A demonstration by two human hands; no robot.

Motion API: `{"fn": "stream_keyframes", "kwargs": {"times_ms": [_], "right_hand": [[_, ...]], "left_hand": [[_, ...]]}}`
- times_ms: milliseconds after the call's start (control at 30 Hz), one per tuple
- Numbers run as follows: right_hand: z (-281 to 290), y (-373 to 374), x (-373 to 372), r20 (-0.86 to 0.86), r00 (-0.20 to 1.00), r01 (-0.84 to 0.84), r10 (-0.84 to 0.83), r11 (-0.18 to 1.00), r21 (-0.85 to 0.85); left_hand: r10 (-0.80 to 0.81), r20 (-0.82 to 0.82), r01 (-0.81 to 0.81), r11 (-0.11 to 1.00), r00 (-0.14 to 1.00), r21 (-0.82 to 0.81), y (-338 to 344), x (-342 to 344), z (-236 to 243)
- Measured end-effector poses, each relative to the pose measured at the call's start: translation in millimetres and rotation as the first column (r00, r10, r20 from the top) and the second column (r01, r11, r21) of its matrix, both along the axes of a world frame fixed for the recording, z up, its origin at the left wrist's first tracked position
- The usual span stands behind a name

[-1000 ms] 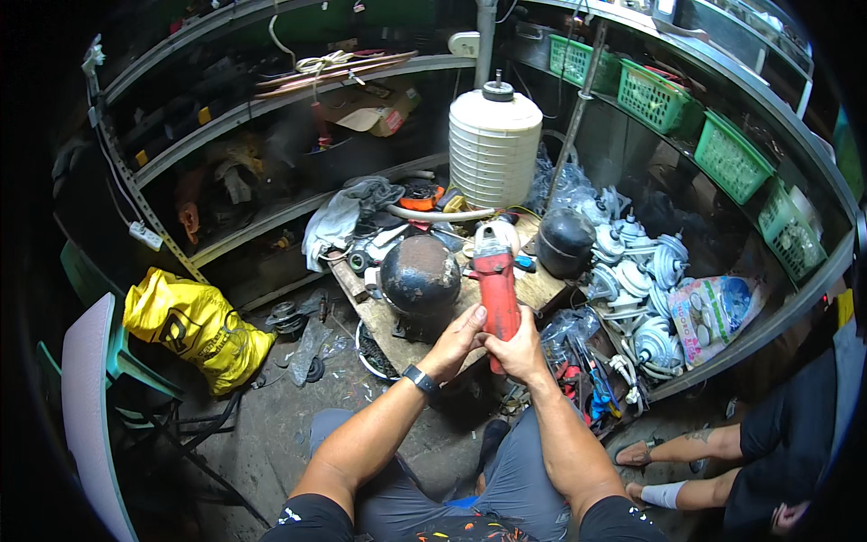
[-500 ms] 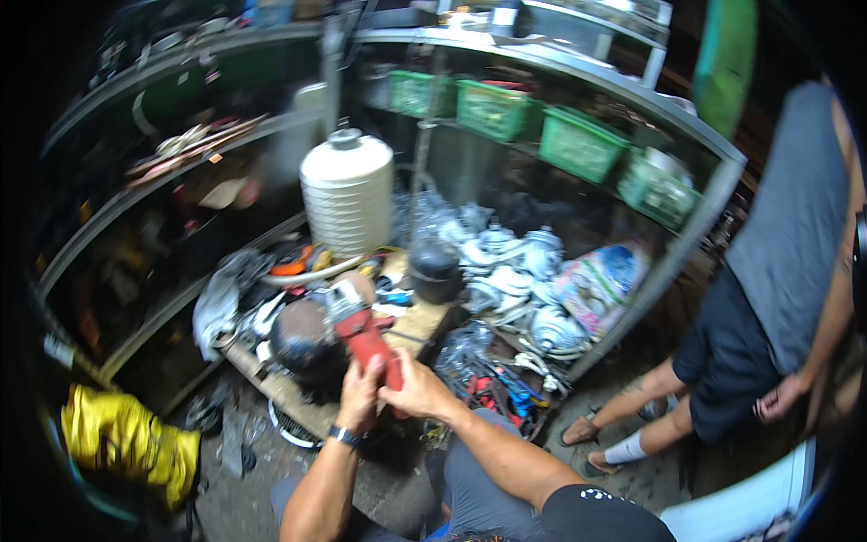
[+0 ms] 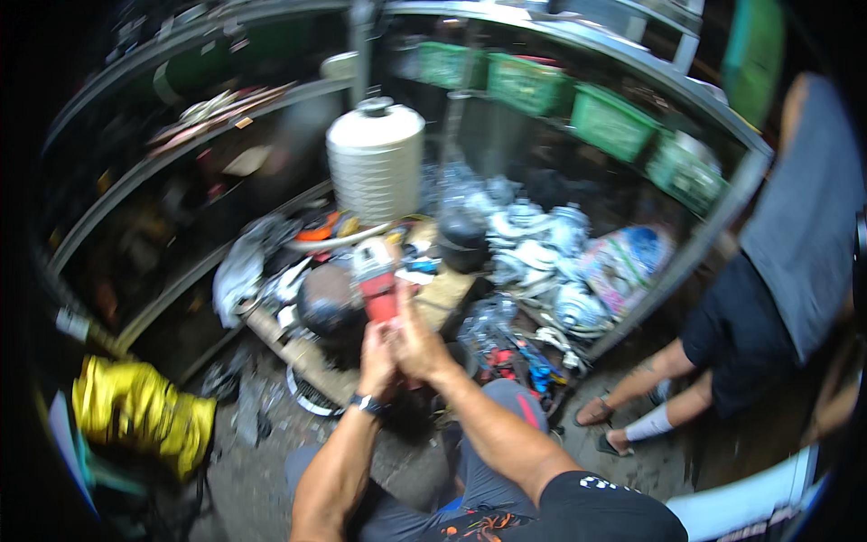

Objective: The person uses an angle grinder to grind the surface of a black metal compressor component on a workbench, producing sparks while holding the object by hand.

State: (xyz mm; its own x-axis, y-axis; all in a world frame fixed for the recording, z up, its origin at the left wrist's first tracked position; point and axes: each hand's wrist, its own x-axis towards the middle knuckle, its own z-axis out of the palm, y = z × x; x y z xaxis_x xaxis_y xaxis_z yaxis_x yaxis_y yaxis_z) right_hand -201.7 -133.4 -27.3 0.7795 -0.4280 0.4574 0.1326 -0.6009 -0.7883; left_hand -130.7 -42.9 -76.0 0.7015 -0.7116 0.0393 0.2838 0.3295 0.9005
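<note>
The left hand [image 3: 377, 359] and the right hand [image 3: 418, 343] are positioned together at the centre of the frame. Both hold the red power tool [image 3: 379, 298]: the left hand at its rear end, the right hand along its right side. Motion blur obscures the individual fingers. The tool body extends from the hands toward the upper edge of the frame, with its metallic head at the far end. A dark band [image 3: 368, 404] is fitted on the left wrist.

Beyond the hands, left of the tool, is a dark dome-shaped vessel [image 3: 330, 303] with a brownish top. A wooden board [image 3: 444, 296] is visible to the right of the tool. A second black rounded vessel [image 3: 463, 242] is located farther up and right.

The floor [image 3: 257, 483] is grey and littered. A yellow sack [image 3: 144, 417] rests at lower left. Mixed hand tools [image 3: 528, 366] lie right of centre. Another person [image 3: 754, 334] is at the right edge.

Pale motor-like units [image 3: 540, 244] are piled right of centre. A white ribbed tank [image 3: 375, 167] stands at upper centre. Metal shelving [image 3: 203, 122] occupies the upper left; green baskets [image 3: 612, 124] line a shelf at upper right.
</note>
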Motion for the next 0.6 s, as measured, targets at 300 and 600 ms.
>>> {"fn": "stream_keyframes", "kwargs": {"times_ms": [300,600], "right_hand": [[6.5,-7.4,-4.4,0.008,0.997,0.073,-0.072,0.995,-0.064],[-8.8,-15.1,-10.9,0.146,0.967,-0.252,0.209,0.872,0.42]], "left_hand": [[0.065,-0.014,-0.066,0.996,0.998,-0.06,-3.8,-1.4,16.5],[0.085,0.117,-0.09,0.995,0.989,0.045,-7.2,-3.5,17.5]]}}
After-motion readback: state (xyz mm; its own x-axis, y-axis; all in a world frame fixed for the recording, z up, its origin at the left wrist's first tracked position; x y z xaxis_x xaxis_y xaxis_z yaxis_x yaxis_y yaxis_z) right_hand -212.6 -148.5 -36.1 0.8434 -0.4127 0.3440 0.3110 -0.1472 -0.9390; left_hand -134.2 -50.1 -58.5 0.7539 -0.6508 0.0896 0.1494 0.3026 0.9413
